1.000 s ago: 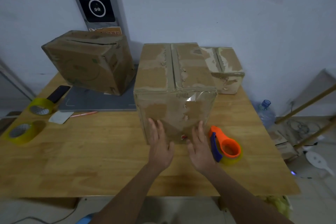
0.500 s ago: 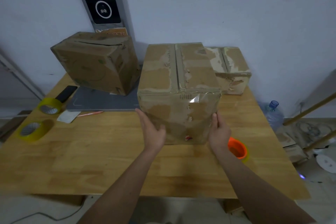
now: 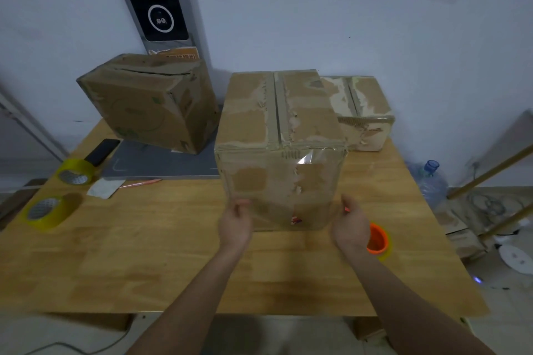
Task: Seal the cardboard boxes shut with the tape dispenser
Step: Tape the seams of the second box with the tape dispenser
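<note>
Squarely between both hands (image 3: 235, 223), box (image 3: 281, 153).

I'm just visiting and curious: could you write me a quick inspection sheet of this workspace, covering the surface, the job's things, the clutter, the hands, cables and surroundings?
Surface: wooden table, with a grey mat at the back.
Job's things: big box in the middle; tilted box behind left; small box behind right; orange tape dispenser partly hidden by the right wrist.
Clutter: two yellow tape rolls at the left edge, phone, pen, scrap of paper.
Hands: left hand and right hand curl around the big box's lower front corners.
Cables: loose wires on floor, right.
Surroundings: white wall, water bottle.
</note>
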